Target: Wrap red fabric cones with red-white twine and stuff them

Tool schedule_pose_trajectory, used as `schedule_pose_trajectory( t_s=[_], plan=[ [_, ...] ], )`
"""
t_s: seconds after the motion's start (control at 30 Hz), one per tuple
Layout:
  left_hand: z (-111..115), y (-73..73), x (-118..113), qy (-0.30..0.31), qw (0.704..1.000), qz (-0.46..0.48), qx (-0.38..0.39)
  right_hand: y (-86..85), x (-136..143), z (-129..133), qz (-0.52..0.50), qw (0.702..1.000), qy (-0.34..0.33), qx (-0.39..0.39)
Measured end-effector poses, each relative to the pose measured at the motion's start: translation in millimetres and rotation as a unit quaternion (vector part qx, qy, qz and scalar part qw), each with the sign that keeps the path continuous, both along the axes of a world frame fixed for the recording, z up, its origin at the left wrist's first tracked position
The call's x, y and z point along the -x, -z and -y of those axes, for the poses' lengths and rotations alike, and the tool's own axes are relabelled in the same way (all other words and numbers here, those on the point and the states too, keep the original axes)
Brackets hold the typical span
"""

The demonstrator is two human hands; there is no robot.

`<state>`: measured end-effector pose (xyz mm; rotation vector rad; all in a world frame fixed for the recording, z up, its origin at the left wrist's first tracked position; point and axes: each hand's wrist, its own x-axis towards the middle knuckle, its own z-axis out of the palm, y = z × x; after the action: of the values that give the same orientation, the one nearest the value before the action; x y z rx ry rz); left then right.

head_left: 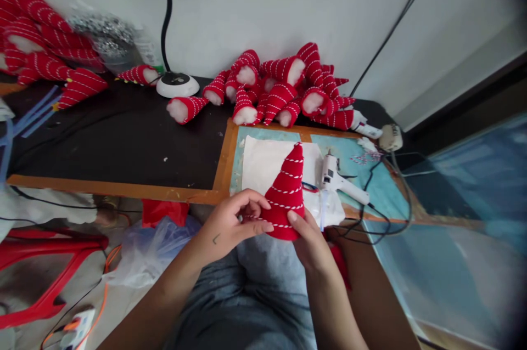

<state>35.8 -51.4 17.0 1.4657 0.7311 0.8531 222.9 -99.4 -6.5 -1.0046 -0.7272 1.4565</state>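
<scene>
A red felt cone [287, 188] with white twisted cord spiralling round it is held upright, tip up, above the table's front edge. My left hand [236, 224] pinches its lower left side, and a bit of cord shows by the fingers. On the lower right side of the cone, my right hand [307, 232] grips with the thumb in front; its other fingers are mostly hidden behind. Just beyond lie a white sheet [259, 161] and a white glue gun [343, 182]. Blue-handled scissors [310, 187] show partly beside the cone.
Several striped red cones with white stuffing [280, 97] are heaped along the wall. More cones [45, 37] stand at the left, near silver tinsel [107, 32]. A lamp base [178, 85] sits between. Cables hang off the right edge; a red stool [45, 273] is at lower left.
</scene>
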Motion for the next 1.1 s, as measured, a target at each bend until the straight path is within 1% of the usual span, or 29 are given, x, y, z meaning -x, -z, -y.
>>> schedule_pose_trajectory(
  t_s=[0.13, 0.23, 0.3, 0.37, 0.43, 0.5, 0.73, 0.8, 0.93, 1.0, 1.1],
  plan=[
    [-8, -4.3, 6, -0.045, 0.996, -0.034, -0.067, 5.1, 0, 0, -0.042, 0.999, 0.008, 0.025],
    [-11, -6.4, 8, -0.043, 0.993, -0.041, -0.101, 5.0, 0, 1, -0.078, 0.996, 0.029, 0.027],
    [-9, -4.5, 8, -0.035, 0.995, -0.029, -0.09, 3.8, 1, 1, -0.102, 0.994, 0.041, 0.021],
    [-6, -1.0, 7, -0.034, 0.998, -0.002, -0.061, 2.4, 1, 0, -0.116, 0.992, 0.054, 0.007],
    [-2, 2.5, 6, -0.039, 0.999, 0.022, -0.031, 1.8, 1, 0, -0.121, 0.99, 0.066, -0.008],
    [1, 4.6, 6, -0.042, 0.998, 0.03, -0.02, 2.3, 0, -1, -0.12, 0.99, 0.067, -0.024],
    [-6, 7.8, 5, -0.046, 0.996, 0.06, -0.05, 10.6, 0, 1, -0.13, 0.989, 0.045, -0.054],
    [-7, 9.1, 3, -0.031, 0.997, 0.07, -0.019, 11.7, 1, 1, -0.136, 0.988, 0.047, -0.064],
    [-6, 11.1, -2, 0.005, 0.993, 0.094, 0.075, 11.8, 3, -2, -0.139, 0.986, 0.07, -0.067],
    [-6, 12.0, -3, -0.007, 0.991, 0.104, 0.087, 11.6, 3, -5, -0.139, 0.986, 0.074, -0.058],
    [-7, 11.8, -1, -0.065, 0.993, 0.082, 0.054, 10.7, 3, -9, -0.096, 0.99, 0.088, -0.05]
  ],
)
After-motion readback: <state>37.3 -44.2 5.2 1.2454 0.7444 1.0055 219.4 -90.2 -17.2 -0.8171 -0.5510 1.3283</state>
